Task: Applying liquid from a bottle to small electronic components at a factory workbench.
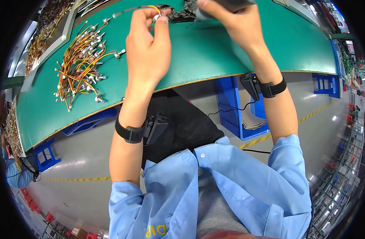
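My left hand (148, 55) is raised over the green table, its thumb and fingers pinching the white connector (156, 18) of a wire lead. From there the lead's yellow and red wires (144, 6) arc left toward a small metal part, blurred. Further right, my right hand (240, 28) is closed round a dark grey object (236, 4), cut off by the upper edge and smeared by motion, so its kind does not show. Left of my left hand lies a pile of wire leads (81, 63) with white plugs and metal-shafted parts resembling potentiometers.
Crumpled black material (184, 12) lies on the green tabletop (198, 51) between my hands. A blue bin (230, 107) holding flat sheets stands below the table's near edge. A blue stool (47, 155) is at left, near another person's sleeve (17, 173). Black devices are strapped to both wrists.
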### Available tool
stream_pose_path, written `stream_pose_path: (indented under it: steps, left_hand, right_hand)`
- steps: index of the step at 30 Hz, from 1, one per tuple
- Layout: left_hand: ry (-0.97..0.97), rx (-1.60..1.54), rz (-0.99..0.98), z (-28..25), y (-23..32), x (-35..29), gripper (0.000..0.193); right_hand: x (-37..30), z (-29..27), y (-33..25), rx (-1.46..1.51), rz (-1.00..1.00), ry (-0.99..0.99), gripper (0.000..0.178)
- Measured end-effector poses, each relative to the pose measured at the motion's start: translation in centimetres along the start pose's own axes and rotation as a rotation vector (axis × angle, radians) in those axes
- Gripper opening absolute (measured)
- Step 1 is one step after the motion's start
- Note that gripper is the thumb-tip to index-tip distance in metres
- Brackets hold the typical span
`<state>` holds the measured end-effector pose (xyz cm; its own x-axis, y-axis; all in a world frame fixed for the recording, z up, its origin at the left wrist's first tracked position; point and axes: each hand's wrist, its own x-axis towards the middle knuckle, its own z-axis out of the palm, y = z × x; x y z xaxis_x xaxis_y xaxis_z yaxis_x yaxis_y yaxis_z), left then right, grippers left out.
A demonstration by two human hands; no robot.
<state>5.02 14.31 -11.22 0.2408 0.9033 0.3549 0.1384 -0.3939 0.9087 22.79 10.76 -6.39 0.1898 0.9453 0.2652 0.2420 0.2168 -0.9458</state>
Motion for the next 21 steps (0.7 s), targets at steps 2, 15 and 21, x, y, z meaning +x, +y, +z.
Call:
stream_pose_path:
  steps: [2,15,21]
  left_hand:
    - [0.001,0.034,0.029,0.1,0.2,0.4,0.026]
    - [-0.132,0.123,-0.07,0.6,-1.6,1.0,0.024]
    - [-0.138,0.11,-0.032,0.5,-1.7,0.8,0.028]
  right_hand:
    - [0.8,-0.3,-0.2,0.05,-0.126,0.117,0.019]
    - [1.3,-1.8,-1.2,-0.114,-0.03,-0.054,0.025]
    - [0.9,-0.9,-0.1,-0.075,-0.092,0.018,0.026]
